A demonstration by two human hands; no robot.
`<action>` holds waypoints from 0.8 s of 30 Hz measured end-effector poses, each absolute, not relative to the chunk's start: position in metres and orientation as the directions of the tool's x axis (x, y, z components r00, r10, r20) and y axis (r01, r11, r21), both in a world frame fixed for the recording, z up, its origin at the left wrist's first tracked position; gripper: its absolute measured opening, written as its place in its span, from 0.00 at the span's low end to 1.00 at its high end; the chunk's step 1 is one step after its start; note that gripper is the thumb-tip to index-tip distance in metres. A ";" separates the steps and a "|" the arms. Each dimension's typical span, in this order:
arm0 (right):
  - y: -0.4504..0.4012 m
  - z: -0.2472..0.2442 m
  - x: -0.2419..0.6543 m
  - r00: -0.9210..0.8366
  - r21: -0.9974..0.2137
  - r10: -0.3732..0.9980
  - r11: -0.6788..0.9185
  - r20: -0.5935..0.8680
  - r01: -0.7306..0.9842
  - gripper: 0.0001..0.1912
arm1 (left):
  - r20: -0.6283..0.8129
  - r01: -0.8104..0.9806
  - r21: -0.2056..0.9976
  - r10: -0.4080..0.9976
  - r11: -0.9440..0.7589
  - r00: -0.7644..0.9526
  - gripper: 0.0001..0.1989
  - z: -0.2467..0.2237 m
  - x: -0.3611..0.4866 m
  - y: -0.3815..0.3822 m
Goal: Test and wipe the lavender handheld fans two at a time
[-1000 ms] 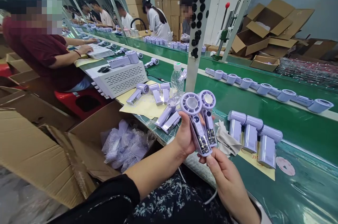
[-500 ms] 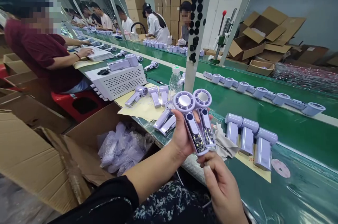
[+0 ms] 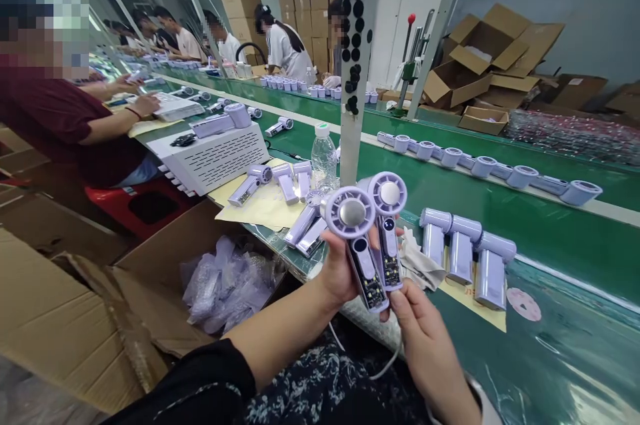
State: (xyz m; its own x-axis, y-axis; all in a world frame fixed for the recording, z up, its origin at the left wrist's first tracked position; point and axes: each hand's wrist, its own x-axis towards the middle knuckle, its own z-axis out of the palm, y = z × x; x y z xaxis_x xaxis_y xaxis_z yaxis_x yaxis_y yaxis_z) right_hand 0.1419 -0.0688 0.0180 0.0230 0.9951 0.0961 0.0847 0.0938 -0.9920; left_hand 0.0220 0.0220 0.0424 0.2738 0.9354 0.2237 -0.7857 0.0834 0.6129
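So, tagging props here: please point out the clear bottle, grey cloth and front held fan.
Clear bottle [image 3: 324, 159], head view: mid-body.
Grey cloth [image 3: 423, 263], head view: crumpled middle.
Front held fan [image 3: 367, 266], head view: lilac handle panel.

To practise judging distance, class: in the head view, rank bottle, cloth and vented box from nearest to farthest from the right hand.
1. Cloth: just beyond the right hand.
2. Bottle: farther forward, to the left.
3. Vented box: farther left still.

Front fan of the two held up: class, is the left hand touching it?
Touching. The head view shows the left hand against the side of the front fan, with no gap.
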 end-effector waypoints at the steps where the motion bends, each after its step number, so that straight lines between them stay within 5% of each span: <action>1: -0.066 0.020 0.151 -0.002 -0.985 0.992 0.125 0.126 0.122 0.24 | 0.191 -0.785 0.611 0.944 0.101 0.270 0.39 0.043 0.020 0.025; 5: -0.053 0.028 0.183 0.179 -0.932 0.953 0.179 0.243 0.314 0.19 | 0.097 -0.760 0.647 0.983 0.057 0.157 0.33 0.044 0.009 0.030; 7: -0.047 0.030 0.187 0.286 -0.930 0.920 0.171 0.269 0.325 0.19 | 0.150 -0.686 0.725 0.958 0.060 0.243 0.28 0.043 0.001 0.025; 12: -0.053 0.032 0.182 -0.024 -0.983 0.997 0.069 0.074 -0.169 0.28 | 0.223 -0.455 0.887 0.798 0.071 0.560 0.29 0.037 -0.017 0.019; 16: -0.058 0.030 0.191 0.077 -0.986 0.997 0.001 -0.012 -0.165 0.29 | 0.091 -0.553 0.820 0.921 0.146 0.378 0.22 0.023 -0.013 0.034; 19: -0.059 0.028 0.199 0.148 -0.973 0.986 -0.043 -0.078 -0.228 0.23 | -0.023 -0.575 0.768 0.910 0.280 0.413 0.22 0.020 -0.004 0.033; 24: -0.068 0.031 0.198 0.218 -0.935 0.974 0.021 -0.061 -0.355 0.17 | 0.119 -0.545 0.792 0.806 0.276 0.580 0.27 0.032 0.006 0.010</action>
State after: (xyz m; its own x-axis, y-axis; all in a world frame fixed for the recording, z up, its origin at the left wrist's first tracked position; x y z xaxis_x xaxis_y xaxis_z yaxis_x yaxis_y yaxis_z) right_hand 0.1977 -0.0684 0.0306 0.2184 0.9739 -0.0613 -0.3550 0.0207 -0.9346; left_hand 0.0063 0.0096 0.0317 0.5804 0.8057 0.1185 -0.5450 0.2761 0.7917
